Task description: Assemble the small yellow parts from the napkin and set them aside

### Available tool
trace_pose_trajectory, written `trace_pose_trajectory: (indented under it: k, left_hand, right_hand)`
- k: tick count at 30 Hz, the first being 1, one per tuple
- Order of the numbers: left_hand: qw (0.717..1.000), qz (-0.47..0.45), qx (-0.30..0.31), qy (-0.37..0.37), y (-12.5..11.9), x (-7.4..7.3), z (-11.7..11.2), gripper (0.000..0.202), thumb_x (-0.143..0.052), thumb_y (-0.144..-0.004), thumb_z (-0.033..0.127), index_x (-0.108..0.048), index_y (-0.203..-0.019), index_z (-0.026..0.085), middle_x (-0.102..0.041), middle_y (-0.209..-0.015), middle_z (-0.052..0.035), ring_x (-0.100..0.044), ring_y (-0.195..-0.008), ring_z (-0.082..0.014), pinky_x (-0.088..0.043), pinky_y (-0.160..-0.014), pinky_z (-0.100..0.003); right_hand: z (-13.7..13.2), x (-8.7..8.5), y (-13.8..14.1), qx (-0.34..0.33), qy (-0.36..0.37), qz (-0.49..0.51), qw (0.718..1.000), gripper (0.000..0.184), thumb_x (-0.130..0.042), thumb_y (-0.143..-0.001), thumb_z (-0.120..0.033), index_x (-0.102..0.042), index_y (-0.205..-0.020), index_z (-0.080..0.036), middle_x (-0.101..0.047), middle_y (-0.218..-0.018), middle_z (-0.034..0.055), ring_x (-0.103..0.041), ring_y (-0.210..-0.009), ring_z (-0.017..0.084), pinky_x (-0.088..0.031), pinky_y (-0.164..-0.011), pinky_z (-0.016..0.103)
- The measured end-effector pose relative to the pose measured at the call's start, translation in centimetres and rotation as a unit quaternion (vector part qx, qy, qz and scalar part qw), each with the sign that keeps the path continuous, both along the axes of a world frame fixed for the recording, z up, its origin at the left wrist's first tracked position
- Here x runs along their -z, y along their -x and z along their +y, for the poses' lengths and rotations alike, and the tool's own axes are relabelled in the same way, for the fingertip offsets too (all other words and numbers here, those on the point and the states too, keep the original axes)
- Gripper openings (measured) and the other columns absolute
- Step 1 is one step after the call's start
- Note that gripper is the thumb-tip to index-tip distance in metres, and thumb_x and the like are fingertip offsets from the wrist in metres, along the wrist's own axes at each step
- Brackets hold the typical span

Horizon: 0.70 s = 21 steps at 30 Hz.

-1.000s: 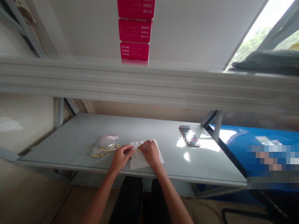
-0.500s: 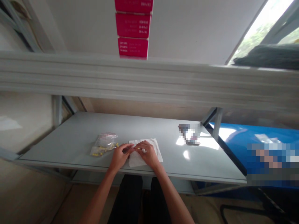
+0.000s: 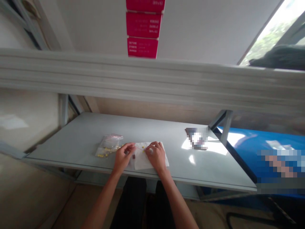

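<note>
— Changed over the last second?
— Parted. Left hand (image 3: 122, 156) and right hand (image 3: 156, 156), half a second ago fingertip to fingertip over the left half of the paper (image 3: 141, 163), now drawn apart, a bare strip of paper between them.

— And on that strip?
— Uncovered: two yellow bits (image 3: 143, 147) lying loose near the paper's far edge, apart from both hands. Also a dark piece (image 3: 133, 156) by the paper's left edge, just beside the left hand. Too small to name.

— Fingers?
— Left: curled narrow at the paper's left edge, tips close together. Holding anything or nothing, cannot tell. Right: bent down onto the paper's right half, tips on the sheet just right of the yellow bits. No grip to be made out there, so cannot tell either.

— Meaning for the work in hand?
— Judging by the parting alone: the shared two-handed pinch apparently let go, the yellow bits resting on the paper rather than in the fingers.

— Anything else shifted?
— Nothing seen. Bag (image 3: 108, 147) of more yellow pieces flat on the surface (image 3: 78, 136), just left of the paper, untouched as before. Blurred item (image 3: 197, 139) well to the paper's right, likewise unmoved.
</note>
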<state>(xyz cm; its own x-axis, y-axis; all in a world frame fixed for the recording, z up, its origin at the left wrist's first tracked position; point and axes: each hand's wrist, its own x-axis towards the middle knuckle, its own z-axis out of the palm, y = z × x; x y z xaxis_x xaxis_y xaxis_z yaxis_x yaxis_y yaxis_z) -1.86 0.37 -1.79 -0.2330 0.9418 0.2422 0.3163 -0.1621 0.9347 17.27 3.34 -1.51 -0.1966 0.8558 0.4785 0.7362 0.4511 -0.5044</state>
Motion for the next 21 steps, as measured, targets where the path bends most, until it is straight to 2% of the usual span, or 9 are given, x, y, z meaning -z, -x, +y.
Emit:
trace_pose_trajectory:
  k: [3, 6, 8, 11, 14, 18, 21]
  left_hand:
    - [0.999, 0.036, 0.015, -0.002, -0.2, 0.0, 0.0, 0.035, -0.065, -0.086, 0.047, -0.074, -0.104, 0.019, -0.077, -0.096, -0.0072, -0.07, -0.087, -0.0222, -0.053, -0.08, -0.031]
    - [0.997, 0.063, 0.041, 0.0, -0.4, -0.1, 0.0, 0.033, -0.064, -0.087, 0.046, -0.075, -0.105, 0.021, -0.077, -0.1, -0.0066, -0.07, -0.089, -0.0221, -0.053, -0.082, -0.031]
    - [0.995, 0.078, 0.058, -0.002, -0.6, -0.1, 0.0, 0.032, -0.064, -0.087, 0.047, -0.075, -0.104, 0.022, -0.077, -0.103, -0.0064, -0.069, -0.092, -0.0229, -0.052, -0.085, -0.032]
    - [0.993, 0.087, 0.077, 0.003, -0.7, -0.3, -0.1, 0.034, -0.065, -0.086, 0.05, -0.075, -0.104, 0.022, -0.077, -0.103, -0.0067, -0.069, -0.094, -0.0241, -0.053, -0.086, -0.033]
    - [0.993, 0.08, 0.085, 0.006, -0.6, -0.6, -0.2, 0.037, -0.065, -0.085, 0.052, -0.075, -0.104, 0.022, -0.077, -0.103, -0.0069, -0.069, -0.096, -0.0247, -0.052, -0.087, -0.033]
    - [0.995, 0.059, 0.083, 0.01, -0.6, -1.0, -0.3, 0.036, -0.065, -0.085, 0.051, -0.076, -0.102, 0.022, -0.077, -0.103, -0.0065, -0.069, -0.098, -0.0253, -0.052, -0.088, -0.033]
    - [0.997, 0.042, 0.067, 0.015, -0.5, -0.9, -0.2, 0.035, -0.066, -0.084, 0.052, -0.076, -0.099, 0.022, -0.078, -0.103, -0.0061, -0.069, -0.099, -0.0258, -0.052, -0.089, -0.034]
  right_hand:
    - [0.0, 0.1, 0.1, 0.013, -0.004, -0.021, 1.0, 0.012, -0.065, -0.09, -0.018, -0.073, -0.081, -0.022, -0.066, -0.093, 0.0087, -0.055, -0.09, 0.025, -0.044, -0.086, 0.038]
    - [0.1, 0.0, 0.0, 0.005, 0.002, 0.004, 1.0, 0.01, -0.065, -0.091, -0.019, -0.071, -0.083, -0.021, -0.066, -0.091, 0.0076, -0.056, -0.09, 0.024, -0.044, -0.084, 0.036]
    - [-0.1, -0.5, 0.0, -0.022, 0.016, 0.054, 0.998, 0.009, -0.063, -0.093, -0.021, -0.069, -0.086, -0.021, -0.067, -0.089, 0.005, -0.058, -0.083, 0.02, -0.045, -0.079, 0.032]
    - [-0.6, -1.2, 0.1, -0.102, 0.052, 0.126, 0.985, 0.014, -0.059, -0.096, -0.027, -0.069, -0.088, -0.022, -0.068, -0.086, 0.0024, -0.059, -0.073, 0.015, -0.046, -0.071, 0.026]
    - [-1.1, -1.6, 0.2, -0.167, 0.086, 0.149, 0.971, 0.02, -0.058, -0.098, -0.035, -0.071, -0.09, -0.022, -0.07, -0.088, 0.0032, -0.061, -0.071, 0.014, -0.047, -0.068, 0.024]
    - [-1.2, -1.5, 0.3, -0.177, 0.107, 0.162, 0.965, 0.02, -0.059, -0.097, -0.037, -0.073, -0.095, -0.024, -0.074, -0.087, 0.0022, -0.062, -0.068, 0.014, -0.048, -0.065, 0.023]
    - [-1.2, -1.5, 0.2, -0.184, 0.108, 0.164, 0.963, 0.019, -0.057, -0.098, -0.03, -0.074, -0.104, -0.027, -0.077, -0.099, 0.0017, -0.067, -0.072, 0.015, -0.051, -0.068, 0.025]
